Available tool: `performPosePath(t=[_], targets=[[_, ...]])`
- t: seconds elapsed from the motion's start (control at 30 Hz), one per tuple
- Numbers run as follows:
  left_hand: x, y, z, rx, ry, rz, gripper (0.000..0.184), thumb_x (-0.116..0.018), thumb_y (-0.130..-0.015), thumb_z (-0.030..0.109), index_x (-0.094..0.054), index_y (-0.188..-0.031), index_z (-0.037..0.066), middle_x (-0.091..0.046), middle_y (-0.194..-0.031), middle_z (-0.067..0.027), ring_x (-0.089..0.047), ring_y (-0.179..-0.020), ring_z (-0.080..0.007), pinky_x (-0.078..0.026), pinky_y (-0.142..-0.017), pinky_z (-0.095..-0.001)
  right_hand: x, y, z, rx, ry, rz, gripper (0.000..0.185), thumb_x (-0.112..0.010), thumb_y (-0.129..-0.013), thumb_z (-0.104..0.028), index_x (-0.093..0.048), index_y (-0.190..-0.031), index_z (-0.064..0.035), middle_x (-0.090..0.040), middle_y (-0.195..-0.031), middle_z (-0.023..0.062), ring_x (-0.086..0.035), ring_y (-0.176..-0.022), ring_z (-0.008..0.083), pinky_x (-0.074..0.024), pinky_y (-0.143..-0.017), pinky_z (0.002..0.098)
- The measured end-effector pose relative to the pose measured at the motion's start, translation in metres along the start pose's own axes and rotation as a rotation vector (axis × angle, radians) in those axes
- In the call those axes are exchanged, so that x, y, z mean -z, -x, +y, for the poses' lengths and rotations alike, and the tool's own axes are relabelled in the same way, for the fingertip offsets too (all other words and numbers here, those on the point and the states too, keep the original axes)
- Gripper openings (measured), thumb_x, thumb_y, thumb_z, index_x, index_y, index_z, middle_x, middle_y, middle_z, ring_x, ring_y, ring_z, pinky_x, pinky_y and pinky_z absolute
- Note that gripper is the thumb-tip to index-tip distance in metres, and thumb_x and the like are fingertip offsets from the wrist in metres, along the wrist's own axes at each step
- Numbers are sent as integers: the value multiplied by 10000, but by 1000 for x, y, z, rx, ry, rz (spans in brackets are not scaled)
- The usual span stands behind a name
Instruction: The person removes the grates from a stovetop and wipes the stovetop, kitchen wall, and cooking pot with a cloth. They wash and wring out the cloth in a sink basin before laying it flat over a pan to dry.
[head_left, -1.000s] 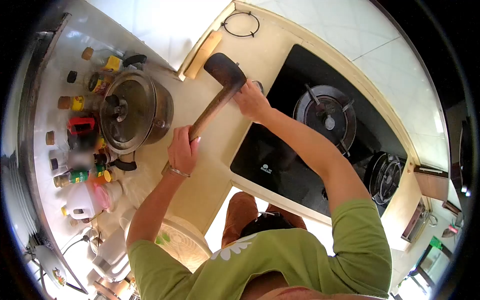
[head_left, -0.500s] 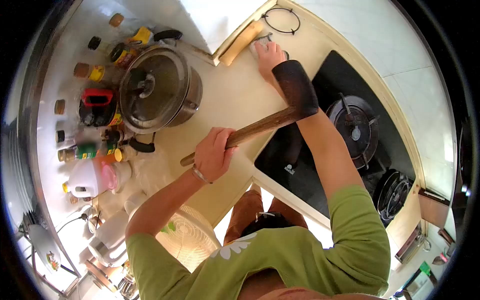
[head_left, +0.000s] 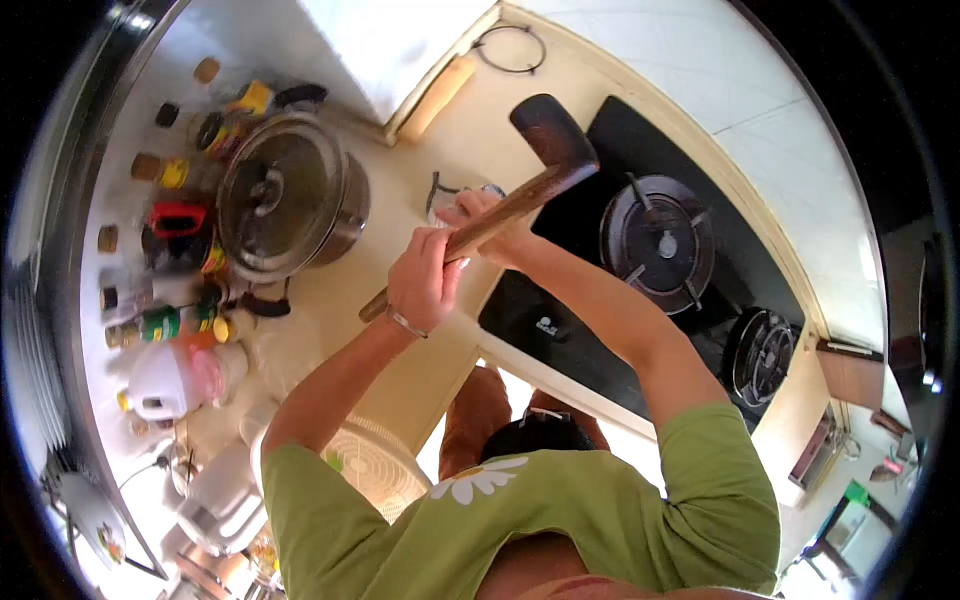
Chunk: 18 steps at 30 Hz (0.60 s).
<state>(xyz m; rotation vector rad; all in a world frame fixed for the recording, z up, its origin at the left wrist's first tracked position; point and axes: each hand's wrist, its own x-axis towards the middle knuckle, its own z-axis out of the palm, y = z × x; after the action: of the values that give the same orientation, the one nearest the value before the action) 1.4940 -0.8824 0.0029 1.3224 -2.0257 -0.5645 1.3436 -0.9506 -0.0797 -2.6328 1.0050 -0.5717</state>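
From my remote feed, L hand [head_left: 425, 272] grips the mallet [head_left: 522, 203] low on its handle, tilted toward upper ctr., prob. so it clears the worktop [head_left: 490, 120] where R hand [head_left: 497, 242], part. hidden, meets a pale cloth [head_left: 437, 207], grip can't tell.

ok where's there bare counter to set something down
Bare counter shows between the lidded pot and the left hand, and between the wire ring and the gas hob. It's crowded left of the pot, with bottles and a white jug, and at the right hand, behind the wooden-handled tool.
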Motion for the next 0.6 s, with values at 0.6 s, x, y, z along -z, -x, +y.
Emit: performPosePath(t=[0.6], targets=[[-13,-31,-22,26,31,9,296,-553,-743,75,-458,-1015,7,-506,-902,-144,-529,-755,-306,-447,-620,-361,84,-60,224,-862,886,-353,313,-484,-791,-147,-501,-1043,38,-482,-1067,194,-501,-963,281,-428,-811,328]])
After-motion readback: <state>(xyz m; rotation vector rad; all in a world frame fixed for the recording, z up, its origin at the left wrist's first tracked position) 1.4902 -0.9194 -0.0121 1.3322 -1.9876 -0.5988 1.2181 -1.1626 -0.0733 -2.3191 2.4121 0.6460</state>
